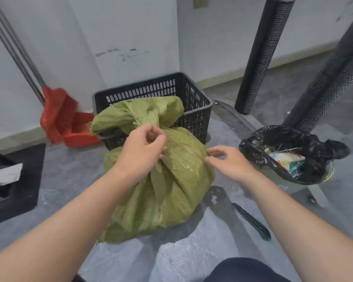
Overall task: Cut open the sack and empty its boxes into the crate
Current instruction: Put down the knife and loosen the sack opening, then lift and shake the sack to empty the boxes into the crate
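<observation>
Two hands work at the sack (171, 190). The left hand (142, 147) is curled tight round the gathered neck, thumb and fingers closed on the green weave. The right hand (230, 161), near it to the right, has bent fingers whose tips pinch a small fold at the sack's right shoulder.

Below both hands the sack bulges full and stands on the floor (73, 169). Its loose top, beyond the left hand's grip, flops back over the near rim of the crate (192, 92). Whether the sack has been cut cannot be told. No boxes show.

The black slotted crate stands just behind the hands, touching the sack. Below the right hand and nearer the person, a dark cutter (251, 220) lies flat on the floor, apart from the sack. Right of the right hand sits a bin (251, 147) lined with black plastic, with scraps inside.

Farther right and behind, black perforated tubes (263, 58) rise from the floor. Left of the left hand, a red broom (57, 110) and dustpan (82, 137) lean at the wall, beside the crate. Far left lies a black mat (29, 190). A dark knee (245, 269) shows at the bottom edge.
</observation>
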The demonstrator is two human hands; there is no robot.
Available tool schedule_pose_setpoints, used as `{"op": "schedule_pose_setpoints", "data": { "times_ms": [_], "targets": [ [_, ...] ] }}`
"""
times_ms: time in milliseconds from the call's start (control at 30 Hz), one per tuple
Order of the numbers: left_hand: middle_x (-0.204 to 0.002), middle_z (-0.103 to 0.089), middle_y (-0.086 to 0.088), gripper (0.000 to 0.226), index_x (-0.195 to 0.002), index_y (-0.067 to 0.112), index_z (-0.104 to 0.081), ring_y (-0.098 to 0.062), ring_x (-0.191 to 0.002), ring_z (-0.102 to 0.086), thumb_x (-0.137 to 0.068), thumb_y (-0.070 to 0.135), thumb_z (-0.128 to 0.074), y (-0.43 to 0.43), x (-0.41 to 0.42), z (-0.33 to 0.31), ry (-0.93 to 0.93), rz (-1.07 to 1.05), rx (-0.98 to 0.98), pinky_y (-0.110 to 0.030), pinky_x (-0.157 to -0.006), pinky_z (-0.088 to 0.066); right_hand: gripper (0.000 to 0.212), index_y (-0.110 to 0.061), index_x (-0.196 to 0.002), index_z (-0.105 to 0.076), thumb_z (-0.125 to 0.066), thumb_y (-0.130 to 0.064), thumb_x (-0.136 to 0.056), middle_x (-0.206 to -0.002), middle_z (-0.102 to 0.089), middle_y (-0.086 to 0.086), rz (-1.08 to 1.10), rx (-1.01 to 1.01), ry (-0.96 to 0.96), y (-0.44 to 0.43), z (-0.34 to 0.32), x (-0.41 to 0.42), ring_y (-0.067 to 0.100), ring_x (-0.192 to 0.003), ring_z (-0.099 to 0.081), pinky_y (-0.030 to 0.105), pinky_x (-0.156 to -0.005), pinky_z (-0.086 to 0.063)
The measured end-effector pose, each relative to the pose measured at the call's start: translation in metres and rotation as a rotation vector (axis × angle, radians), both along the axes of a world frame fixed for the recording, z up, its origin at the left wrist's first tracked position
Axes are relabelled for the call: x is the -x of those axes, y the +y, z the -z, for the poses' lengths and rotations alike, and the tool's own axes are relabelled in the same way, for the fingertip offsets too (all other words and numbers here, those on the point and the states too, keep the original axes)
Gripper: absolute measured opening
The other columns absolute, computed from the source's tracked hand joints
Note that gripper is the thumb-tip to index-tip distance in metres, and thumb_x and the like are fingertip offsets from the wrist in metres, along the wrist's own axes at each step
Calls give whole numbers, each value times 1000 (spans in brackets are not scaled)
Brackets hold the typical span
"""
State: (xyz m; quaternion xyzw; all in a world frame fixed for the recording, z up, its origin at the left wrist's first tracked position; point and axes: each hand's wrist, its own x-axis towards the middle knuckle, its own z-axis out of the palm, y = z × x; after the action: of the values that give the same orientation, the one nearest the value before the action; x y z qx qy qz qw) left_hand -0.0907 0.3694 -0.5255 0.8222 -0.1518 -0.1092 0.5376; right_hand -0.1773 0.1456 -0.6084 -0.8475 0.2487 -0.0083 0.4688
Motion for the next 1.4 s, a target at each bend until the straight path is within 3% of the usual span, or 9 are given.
{"op": "schedule_pose_setpoints", "data": {
  "times_ms": [133, 233, 300, 400, 533, 733, 933, 1100, 1400],
  "targets": [
    [-89, -66, 5, 27, -92, 30, -64, -20, -81, -65, -75, 40, -81, 55, -24, 7, -158, 82, -309, -46, -79, -59, 109, -49, -158, -17, -83, -41, -72, -153, -27, -8, -286, -119, 270, 22, 14, -11, 21, -129, -49, 26, -77, -52],
    [-148, -35, -11, 95, -138, 58, -41, -33, -142, -34, -56, 68, -88, 88, -33, 21, -52, 263, -743, -51, -111, -41, 155, -66, -147, 16, -98, -55, -42, -166, 4, 1, -336, -32, 348, 30, 24, -15, 33, -150, -21, 51, -103, -49],
    [-166, -5, -11, 126, -149, 71, -7, -37, -156, -10, -55, 66, -91, 102, -35, 37, 34, 474, -888, -55, -122, -28, 162, -68, -144, 20, -99, -62, -35, -167, -6, 6, -341, -23, 270, 37, 34, -17, 32, -153, -17, 56, -115, -36],
    [-148, -45, -4, 109, -155, 59, -10, -28, -138, -46, -79, 40, -86, 110, -42, 71, -113, 571, -882, -38, -111, -42, 128, -53, -155, -22, -90, -72, -49, -146, -43, 0, -328, 54, 154, 40, 48, -25, 19, -138, -41, 42, -114, -38],
    [-124, -75, 0, 53, -138, 27, -67, -23, -118, -66, -90, 3, -68, 102, -59, 89, -314, 358, -618, -28, -95, -48, 15, -51, -93, -71, -76, -57, -80, -101, -60, 1, -222, 109, -48, 50, 43, -34, 15, -101, -56, 35, -90, -48],
    [-104, -75, -7, 33, -109, 8, -80, -30, -105, -66, -88, -9, -61, 86, -65, 54, -208, 214, -468, -24, -81, -38, 56, -47, -52, -56, -62, -11, -95, -74, -59, -4, 29, 125, -144, 70, 7, -52, 15, -75, -55, 29, -62, -38],
    [-93, -76, -4, 17, -97, 9, -81, -26, -94, -69, -92, -1, -69, 78, -82, -18, -29, 18, -335, -36, -82, -51, 42, -16, -58, -45, -54, -13, -98, -67, -55, 7, 177, 21, -24, 65, -70, -70, 21, -63, -48, 35, -55, -30],
    [-98, -81, 9, 23, -102, 22, -84, -13, -102, -73, -93, 6, -72, 59, -107, -86, 208, -127, -242, -42, -98, -57, 41, -20, -59, -45, -57, -11, -98, -63, -48, -3, 155, -62, 61, 54, -153, -92, 12, -56, -43, 16, -43, -31],
    [-85, -79, 20, 40, -84, 40, -83, -15, -93, -76, -95, 5, -68, 19, -187, -174, 365, -211, -224, -45, -91, -62, 42, -16, -57, -43, -52, -6, -97, -56, -44, -3, 75, -5, 222, 11, -267, -183, 12, -50, -38, 19, -38, -29]
  ]
}}
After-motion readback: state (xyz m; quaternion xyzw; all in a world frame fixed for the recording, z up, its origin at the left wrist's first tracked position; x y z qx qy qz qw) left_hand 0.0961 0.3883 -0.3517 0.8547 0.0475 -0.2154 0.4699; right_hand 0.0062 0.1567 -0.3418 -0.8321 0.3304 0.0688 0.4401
